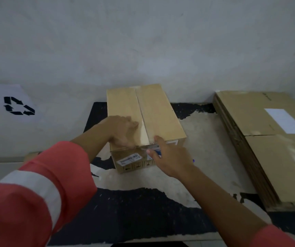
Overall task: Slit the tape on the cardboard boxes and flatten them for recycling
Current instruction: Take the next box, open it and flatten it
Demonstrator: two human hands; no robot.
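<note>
A closed cardboard box [159, 113] stands on a worn black mat [143, 211], its top flaps sealed by a strip of clear tape [143, 129] along the centre seam. My left hand [123, 131] rests flat on the left flap near the box's front edge. My right hand [168, 155] grips a blue-handled cutter [156, 150] at the front top edge of the box, where the tape seam ends. The blade is too blurred to make out.
A stack of flattened cardboard boxes [260, 139] lies at the right, with a white label [285, 121] on top. A paper sheet with a black recycling symbol [19, 106] lies on the grey floor at the left. A grey wall rises behind.
</note>
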